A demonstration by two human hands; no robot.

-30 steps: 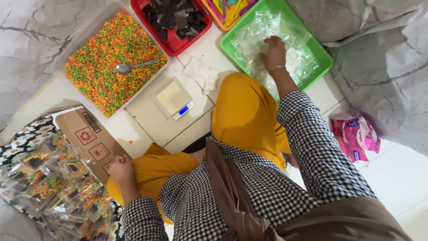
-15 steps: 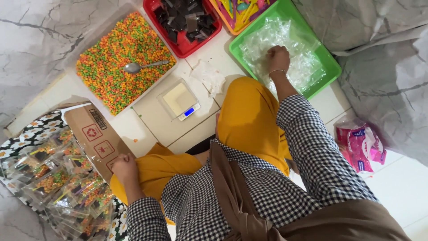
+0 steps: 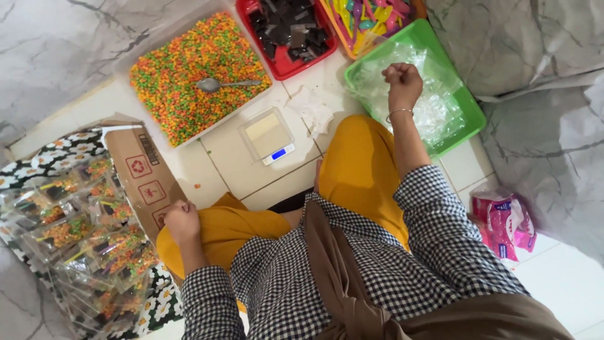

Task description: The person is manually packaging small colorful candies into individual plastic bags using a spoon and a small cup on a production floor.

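1. The green tray is a shallow rectangular plastic tray, set at an angle on the tiled floor at the upper right, just beyond the yellow-clad knee.
2. The clear plastic bags fill the tray in a loose, crumpled, glossy pile; single bags cannot be told apart.
3. The right hand is closed into a fist above the pile, a thin bracelet at the wrist; whether it pinches a bag cannot be told.
4. The left hand is curled in a loose fist, resting on the yellow-clad left knee.
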